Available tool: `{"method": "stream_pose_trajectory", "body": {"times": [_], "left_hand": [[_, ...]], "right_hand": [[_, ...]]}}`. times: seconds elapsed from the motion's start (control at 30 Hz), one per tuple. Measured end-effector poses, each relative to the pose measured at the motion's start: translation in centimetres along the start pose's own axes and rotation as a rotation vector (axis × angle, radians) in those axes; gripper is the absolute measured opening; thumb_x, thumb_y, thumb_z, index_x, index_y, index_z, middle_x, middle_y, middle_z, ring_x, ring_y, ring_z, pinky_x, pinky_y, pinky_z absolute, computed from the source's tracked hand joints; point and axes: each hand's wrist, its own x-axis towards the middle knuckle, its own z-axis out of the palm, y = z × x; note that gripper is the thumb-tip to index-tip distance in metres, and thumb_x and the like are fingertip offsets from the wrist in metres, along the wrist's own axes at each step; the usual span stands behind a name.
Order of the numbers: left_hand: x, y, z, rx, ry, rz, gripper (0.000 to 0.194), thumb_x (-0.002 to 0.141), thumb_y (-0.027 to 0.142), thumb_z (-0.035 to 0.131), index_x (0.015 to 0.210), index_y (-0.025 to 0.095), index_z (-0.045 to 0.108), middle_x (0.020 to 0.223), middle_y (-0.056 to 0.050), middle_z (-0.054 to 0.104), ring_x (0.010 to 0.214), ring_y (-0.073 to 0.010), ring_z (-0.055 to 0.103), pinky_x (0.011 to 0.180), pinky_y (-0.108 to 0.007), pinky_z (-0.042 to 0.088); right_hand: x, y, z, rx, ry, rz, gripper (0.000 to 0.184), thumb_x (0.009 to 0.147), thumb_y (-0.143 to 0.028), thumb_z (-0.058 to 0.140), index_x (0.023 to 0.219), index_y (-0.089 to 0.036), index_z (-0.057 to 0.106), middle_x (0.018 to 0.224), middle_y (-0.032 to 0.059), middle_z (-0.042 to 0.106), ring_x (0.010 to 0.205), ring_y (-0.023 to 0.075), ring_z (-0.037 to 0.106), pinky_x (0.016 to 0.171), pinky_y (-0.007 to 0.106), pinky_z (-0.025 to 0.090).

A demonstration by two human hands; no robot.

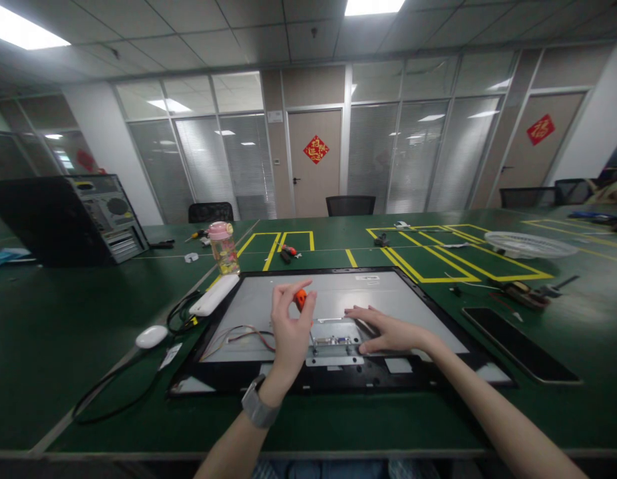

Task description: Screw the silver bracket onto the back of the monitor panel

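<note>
Lying face down in front of me is a display panel [403,296] with a black frame and a grey metal back. Near its front edge sits a metal bracket [333,329] with video connectors along it. My left hand [291,326], with a watch on its wrist, grips a screwdriver [301,299] by the orange handle; its thin shaft points down to the bracket's left end. Whether the tip sits in a screw is too small to tell. Fingers spread and flat, my right hand [388,330] rests at the bracket's right end. Thin wires [245,330] lie on the panel's left side.
To the left are a computer case [53,219], a pink-lidded bottle [223,247], a white adapter [215,296] and black cables [113,402]. A phone [520,342] and a white round basket-like item [530,244] lie right. Pliers [288,251] lie behind the panel.
</note>
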Motion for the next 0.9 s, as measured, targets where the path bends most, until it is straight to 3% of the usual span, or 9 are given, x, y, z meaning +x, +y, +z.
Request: {"method": "stream_pose_trajectory", "body": {"times": [0.2,0.3,0.5,0.73,0.9], "left_hand": [[0.01,-0.17,-0.17,-0.176,-0.033,-0.071,0.03,0.092,0.027,0.041,0.102,0.019,0.068,0.099,-0.007,0.065,0.093,-0.0181,0.059,0.085,-0.03,0.044],[-0.08,-0.2,-0.06,-0.159,-0.029,-0.109,0.027,0.091,0.03,0.046,0.106,0.019,0.067,0.093,-0.006,0.066,0.087,-0.0175,0.06,0.081,-0.029,0.045],[0.0,0.1,0.04,-0.014,0.013,0.03,0.016,0.082,0.029,0.063,0.093,0.02,0.07,0.078,-0.001,0.051,0.071,-0.0133,0.05,0.071,-0.025,0.043],[-0.14,-0.07,-0.23,-0.207,-0.035,-0.089,0.031,0.091,0.025,0.039,0.101,0.017,0.067,0.099,-0.008,0.065,0.094,-0.0191,0.059,0.084,-0.031,0.046],[-0.21,-0.2,0.1,-0.238,-0.059,-0.161,0.028,0.088,0.031,0.051,0.108,0.016,0.064,0.098,-0.008,0.067,0.086,-0.0179,0.064,0.081,-0.031,0.048]], "right_hand": [[0.09,0.37,0.12,0.004,0.006,-0.016,0.086,0.073,-0.065,0.063,0.143,-0.024,0.033,0.153,0.0057,0.027,0.142,0.0316,0.013,0.118,0.049,0.002],[0.09,0.37,0.11,0.004,0.005,-0.012,0.086,0.073,-0.065,0.063,0.143,-0.026,0.032,0.153,0.005,0.027,0.143,0.0319,0.012,0.118,0.049,0.002],[0.04,0.08,0.01,-0.002,0.001,-0.004,0.088,0.072,-0.067,0.062,0.143,-0.024,0.033,0.153,0.0066,0.027,0.142,0.0327,0.012,0.118,0.049,0.002],[0.07,0.22,0.05,-0.006,0.008,-0.008,0.087,0.072,-0.067,0.062,0.143,-0.024,0.034,0.153,0.0064,0.027,0.142,0.0325,0.013,0.118,0.049,0.003],[0.01,-0.05,0.0,0.004,0.001,0.002,0.086,0.072,-0.068,0.061,0.143,-0.027,0.033,0.153,0.0049,0.027,0.142,0.0334,0.013,0.117,0.051,0.005]]}}
